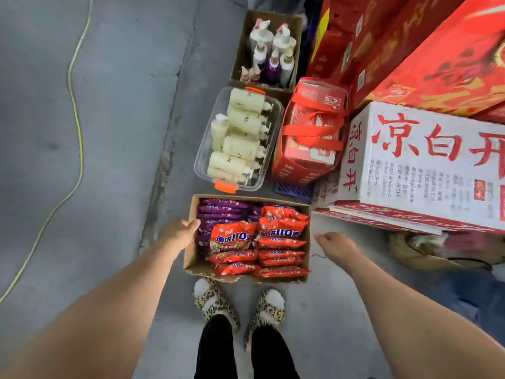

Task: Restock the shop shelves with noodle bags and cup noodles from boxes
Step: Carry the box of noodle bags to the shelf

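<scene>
Noodle bags (235, 236), light and crushable, fill a soft cardboard box (191, 257); lift it under both sides. Left hand (179, 232) touches its wall, fingers straight; right hand (337, 246) hangs loose, empty.

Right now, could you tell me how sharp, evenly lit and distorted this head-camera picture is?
Head view: light is flat and soft, shadows on the floor faint; the noodle bags in the cardboard box read sharp; the red cartons and the small print on the white box are blurred; the wide lens stretches the left forearm and right forearm toward the corners.
</scene>
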Tool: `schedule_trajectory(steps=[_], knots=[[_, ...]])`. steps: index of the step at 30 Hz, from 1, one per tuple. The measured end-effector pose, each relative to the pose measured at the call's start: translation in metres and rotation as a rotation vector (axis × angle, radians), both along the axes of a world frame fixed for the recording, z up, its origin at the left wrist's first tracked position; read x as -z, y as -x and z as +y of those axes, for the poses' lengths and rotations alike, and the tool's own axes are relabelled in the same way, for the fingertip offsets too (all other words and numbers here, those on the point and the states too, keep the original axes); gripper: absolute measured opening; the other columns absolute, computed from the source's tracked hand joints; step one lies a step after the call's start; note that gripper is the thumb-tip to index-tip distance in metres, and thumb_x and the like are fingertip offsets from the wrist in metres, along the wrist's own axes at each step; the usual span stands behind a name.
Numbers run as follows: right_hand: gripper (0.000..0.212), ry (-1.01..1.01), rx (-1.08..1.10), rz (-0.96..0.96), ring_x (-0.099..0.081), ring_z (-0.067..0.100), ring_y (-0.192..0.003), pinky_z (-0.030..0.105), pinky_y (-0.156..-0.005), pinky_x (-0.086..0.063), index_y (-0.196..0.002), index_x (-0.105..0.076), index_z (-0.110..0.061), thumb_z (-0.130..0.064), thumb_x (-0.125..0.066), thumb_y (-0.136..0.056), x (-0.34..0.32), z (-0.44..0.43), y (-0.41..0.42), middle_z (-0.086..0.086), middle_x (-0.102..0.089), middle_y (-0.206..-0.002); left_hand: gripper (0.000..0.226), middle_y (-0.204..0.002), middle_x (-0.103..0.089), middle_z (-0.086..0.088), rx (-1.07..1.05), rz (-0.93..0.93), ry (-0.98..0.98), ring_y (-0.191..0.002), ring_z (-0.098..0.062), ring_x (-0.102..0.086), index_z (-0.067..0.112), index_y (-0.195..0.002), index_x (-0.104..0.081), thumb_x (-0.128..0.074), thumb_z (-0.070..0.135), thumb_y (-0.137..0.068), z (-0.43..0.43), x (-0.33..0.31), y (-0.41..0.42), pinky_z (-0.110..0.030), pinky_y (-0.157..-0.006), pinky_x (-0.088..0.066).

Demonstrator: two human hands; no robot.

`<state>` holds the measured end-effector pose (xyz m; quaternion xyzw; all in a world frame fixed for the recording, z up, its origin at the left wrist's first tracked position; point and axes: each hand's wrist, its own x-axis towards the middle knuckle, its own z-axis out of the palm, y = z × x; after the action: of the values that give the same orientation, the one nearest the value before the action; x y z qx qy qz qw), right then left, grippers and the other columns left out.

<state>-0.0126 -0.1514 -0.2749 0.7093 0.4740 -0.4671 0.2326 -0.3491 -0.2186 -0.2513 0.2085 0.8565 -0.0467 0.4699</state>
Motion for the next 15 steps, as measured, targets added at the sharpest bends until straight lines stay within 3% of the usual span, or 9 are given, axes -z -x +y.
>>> schedule_trajectory(steps=[5, 12, 15], knots=[[0.054, 0.029, 0.150, 0.021, -0.057, 0.033, -0.115, 0.046, -0.107, -0.044, -0.131, -0.058, -0.001, -0.045, -0.038, -0.106, 0.071, -0.003, -0.001, 0.016, -0.061, -0.118, 0.050, -0.117, -0.066, -0.018, -0.046, 0.022, -0.010, -0.109, -0.034, -0.061, -0.001, -0.109, -0.064, -0.050, 0.046, -0.098, -0.016, 0.080, 0.000, -0.035, -0.090, -0.046], [0.068, 0.054, 0.304, -0.010, -0.050, 0.037, -0.129, 0.055, -0.109, -0.042, -0.138, -0.051, -0.009, -0.062, -0.035, -0.100, 0.154, -0.027, -0.017, 0.016, -0.052, -0.144, 0.056, -0.121, -0.058, -0.030, -0.177, 0.120, -0.030, -0.113, -0.042, -0.056, -0.011, -0.120, -0.050, -0.058, 0.040, -0.096, -0.032, 0.161, -0.015, -0.042, -0.085, -0.042], [0.088, 0.052, 0.342, 0.034, -0.046, 0.038, -0.135, 0.060, -0.108, -0.041, -0.147, -0.041, -0.014, -0.079, -0.036, -0.088, 0.193, -0.039, -0.031, 0.013, -0.046, -0.151, 0.064, -0.125, -0.055, -0.031, -0.228, 0.165, -0.014, -0.116, -0.043, -0.054, -0.011, -0.125, -0.043, -0.058, 0.044, -0.095, -0.039, 0.189, -0.015, -0.043, -0.085, -0.041]])
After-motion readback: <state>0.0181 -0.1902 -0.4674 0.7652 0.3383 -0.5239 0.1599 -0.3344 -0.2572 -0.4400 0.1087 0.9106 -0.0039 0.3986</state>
